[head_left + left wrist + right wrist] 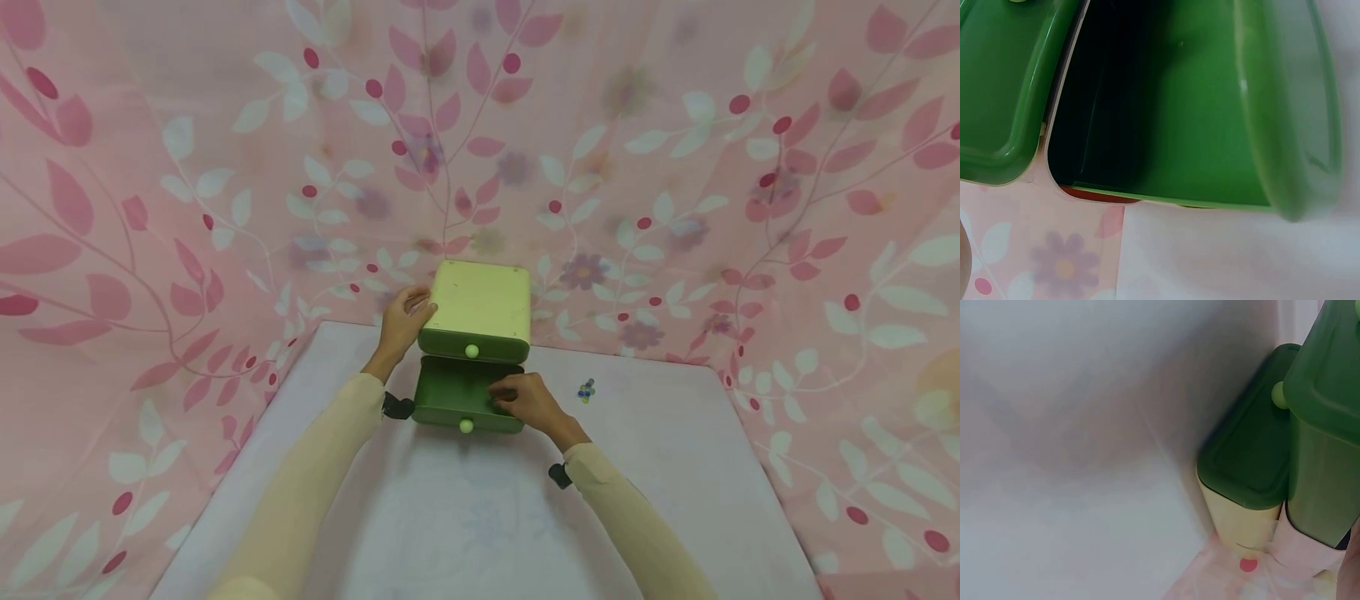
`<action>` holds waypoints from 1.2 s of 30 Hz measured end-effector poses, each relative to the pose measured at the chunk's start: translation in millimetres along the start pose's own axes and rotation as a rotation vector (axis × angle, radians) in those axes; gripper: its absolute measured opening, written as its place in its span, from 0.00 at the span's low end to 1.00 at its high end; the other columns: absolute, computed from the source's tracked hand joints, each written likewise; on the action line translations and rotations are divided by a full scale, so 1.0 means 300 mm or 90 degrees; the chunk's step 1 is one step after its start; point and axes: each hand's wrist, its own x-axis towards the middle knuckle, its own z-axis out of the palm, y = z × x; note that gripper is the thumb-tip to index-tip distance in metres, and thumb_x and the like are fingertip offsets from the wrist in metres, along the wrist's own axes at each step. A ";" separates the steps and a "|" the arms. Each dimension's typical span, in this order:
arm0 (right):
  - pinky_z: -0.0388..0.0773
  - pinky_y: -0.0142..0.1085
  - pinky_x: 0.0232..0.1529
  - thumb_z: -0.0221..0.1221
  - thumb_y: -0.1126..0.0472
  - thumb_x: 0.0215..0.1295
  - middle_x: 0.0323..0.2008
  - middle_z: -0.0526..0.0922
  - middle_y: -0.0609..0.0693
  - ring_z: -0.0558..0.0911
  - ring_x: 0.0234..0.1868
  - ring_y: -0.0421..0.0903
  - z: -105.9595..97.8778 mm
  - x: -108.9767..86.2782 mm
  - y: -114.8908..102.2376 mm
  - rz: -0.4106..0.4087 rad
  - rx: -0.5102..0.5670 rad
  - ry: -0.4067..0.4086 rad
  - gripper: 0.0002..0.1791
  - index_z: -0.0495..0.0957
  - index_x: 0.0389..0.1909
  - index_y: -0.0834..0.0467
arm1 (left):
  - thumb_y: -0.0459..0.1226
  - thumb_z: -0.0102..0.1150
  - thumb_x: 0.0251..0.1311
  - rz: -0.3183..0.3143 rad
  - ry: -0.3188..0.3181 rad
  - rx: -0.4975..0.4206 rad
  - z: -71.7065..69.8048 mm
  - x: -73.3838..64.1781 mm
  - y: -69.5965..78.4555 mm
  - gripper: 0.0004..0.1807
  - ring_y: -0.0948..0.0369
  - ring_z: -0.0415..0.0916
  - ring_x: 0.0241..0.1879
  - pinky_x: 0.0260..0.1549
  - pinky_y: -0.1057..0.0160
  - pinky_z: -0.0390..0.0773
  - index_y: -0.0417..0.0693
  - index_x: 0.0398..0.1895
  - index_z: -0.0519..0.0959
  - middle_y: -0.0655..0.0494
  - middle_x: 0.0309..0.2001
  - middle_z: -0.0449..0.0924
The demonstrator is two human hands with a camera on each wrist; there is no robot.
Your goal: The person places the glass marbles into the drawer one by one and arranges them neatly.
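Note:
A small drawer chest point(480, 292) with a pale yellow-green top and green drawer fronts stands at the back of the table. One green drawer point(450, 392) below the top one is pulled out; the left wrist view shows its green floor point(1197, 125). My left hand point(401, 321) rests against the chest's upper left side, thumb at its edge. Over the right end of the pulled-out drawer is my right hand point(525, 400), fingers bent down inside; whether they hold anything is hidden. In the right wrist view a lower drawer front point(1247, 450) is closed.
A small cluster of glassy blue and green marbles point(587, 390) lies on the white tabletop point(637, 467), right of the chest. Pink floral cloth point(645, 167) hangs behind and along both sides.

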 end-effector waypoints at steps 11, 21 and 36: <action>0.82 0.27 0.39 0.68 0.71 0.56 0.42 0.86 0.51 0.85 0.40 0.41 -0.015 0.006 -0.020 0.015 -0.044 -0.051 0.15 0.86 0.45 0.59 | 0.26 0.59 0.63 -0.003 -0.003 -0.009 -0.001 0.001 -0.001 0.26 0.36 0.61 0.66 0.66 0.45 0.64 0.26 0.63 0.66 0.25 0.62 0.64; 0.82 0.27 0.39 0.69 0.71 0.56 0.42 0.87 0.50 0.85 0.40 0.41 -0.018 0.010 -0.027 0.024 -0.055 -0.060 0.15 0.86 0.45 0.59 | 0.26 0.60 0.62 -0.001 0.001 -0.009 -0.001 0.004 -0.004 0.26 0.37 0.62 0.65 0.66 0.45 0.64 0.25 0.63 0.66 0.25 0.62 0.65; 0.82 0.26 0.39 0.69 0.72 0.54 0.42 0.87 0.50 0.86 0.40 0.41 -0.012 0.010 -0.018 0.020 -0.037 -0.057 0.16 0.85 0.45 0.61 | 0.25 0.59 0.62 -0.002 -0.002 -0.011 0.000 0.003 -0.003 0.27 0.36 0.61 0.65 0.66 0.44 0.64 0.23 0.63 0.65 0.25 0.62 0.64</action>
